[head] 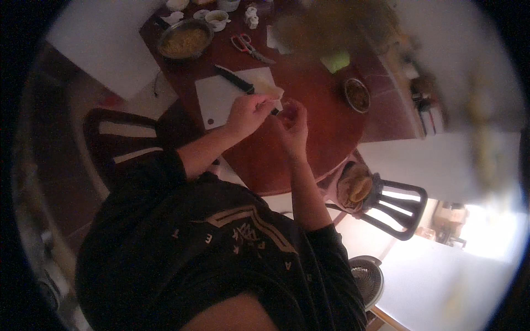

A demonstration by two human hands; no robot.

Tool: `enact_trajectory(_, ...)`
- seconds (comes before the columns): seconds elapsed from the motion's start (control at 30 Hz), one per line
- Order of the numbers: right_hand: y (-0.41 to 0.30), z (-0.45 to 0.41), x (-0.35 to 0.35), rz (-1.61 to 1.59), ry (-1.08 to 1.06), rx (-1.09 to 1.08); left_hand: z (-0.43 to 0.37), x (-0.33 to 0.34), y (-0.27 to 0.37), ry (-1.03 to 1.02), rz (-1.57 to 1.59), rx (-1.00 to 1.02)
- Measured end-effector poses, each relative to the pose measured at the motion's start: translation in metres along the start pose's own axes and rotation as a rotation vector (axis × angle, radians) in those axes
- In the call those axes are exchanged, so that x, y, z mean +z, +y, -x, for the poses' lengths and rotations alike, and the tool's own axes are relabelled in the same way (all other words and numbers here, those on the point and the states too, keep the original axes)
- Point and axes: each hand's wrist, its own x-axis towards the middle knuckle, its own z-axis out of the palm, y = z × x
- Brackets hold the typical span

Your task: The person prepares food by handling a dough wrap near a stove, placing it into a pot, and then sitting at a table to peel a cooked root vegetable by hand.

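Observation:
My left hand [248, 113] is over the right part of a white cutting board [213, 101], its thumb and fingers pinched at a soft, pale piece [271, 89] that I cannot name for certain. A knife with a dark blade [234, 78] lies slantwise on the board, its lower part passing behind my left hand. Just right of the board, my right hand [295, 124] is raised with curled fingers, close to the left fingertips. Whether it holds anything is too blurred to tell. A small dark end [274, 111] shows between the hands.
On the red-brown table [327, 136] stand a metal pan of food [186, 40], a white cup [217, 20], red-handled scissors [250, 46] and a bowl of food [357, 95]. A green item [336, 62] lies behind. Chairs [124, 136] flank the table; a fan [366, 279] stands at right.

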Motion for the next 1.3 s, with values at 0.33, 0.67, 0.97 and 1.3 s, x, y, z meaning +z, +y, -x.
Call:
enact_trajectory(0.33, 0.003, 0.027, -0.053, -0.469, -0.183, 0.175, 0.036, 0.041, 0.051, -0.149, -0.096, 0.109)
enact_trajectory(0.67, 0.016, 0.051, -0.041, -0.312, -0.258, 0.247, 0.089, 0.040, 0.061, 0.063, -0.164, -0.135)
enact_trajectory(0.97, -0.052, 0.050, 0.045, -0.404, -0.366, 0.073, 0.123, -0.045, 0.054, 0.343, -0.177, -0.158)
enact_trajectory(1.3, -0.182, 0.071, 0.222, -0.540, -0.640, 0.058, 0.210, -0.248, 0.062, 0.717, 0.194, -0.130)
